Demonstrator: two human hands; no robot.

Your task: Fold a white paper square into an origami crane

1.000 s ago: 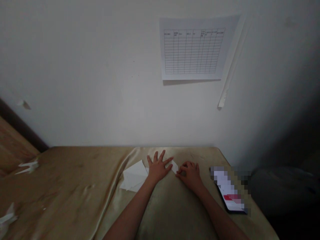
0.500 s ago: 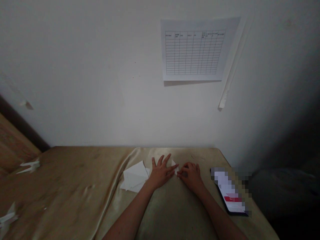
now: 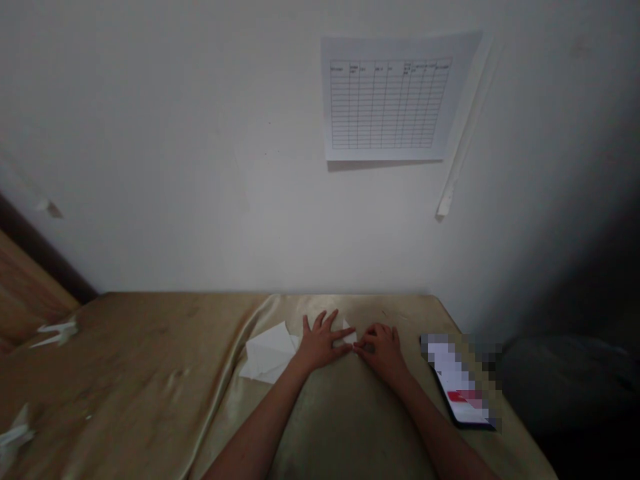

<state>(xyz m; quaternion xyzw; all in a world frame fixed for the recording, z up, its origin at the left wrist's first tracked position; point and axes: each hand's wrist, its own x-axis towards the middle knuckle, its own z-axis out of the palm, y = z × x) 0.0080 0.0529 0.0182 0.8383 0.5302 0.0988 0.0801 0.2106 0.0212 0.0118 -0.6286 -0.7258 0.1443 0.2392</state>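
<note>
A small folded piece of white paper (image 3: 350, 335) lies on the cloth between my hands. My left hand (image 3: 323, 342) is spread, its index finger lying across the paper and its thumb at the lower edge. Close on the right, my right hand (image 3: 380, 347) is closed, thumb and fingertip pinching the paper's lower right corner. Part of the paper is hidden under the fingers. Just left of my left hand rests a loose pile of white paper sheets (image 3: 270, 352), overlapping at angles.
A phone (image 3: 467, 390) with its screen lit lies at the right side. Folded white paper figures (image 3: 59, 331) sit at the far left of the cloth-covered table (image 3: 150, 400). Behind stands a wall with a taped printed table sheet (image 3: 385, 103).
My left thumb has moved down, apart from the index finger, showing more of the folded paper. My right hand stays at the same corner.
</note>
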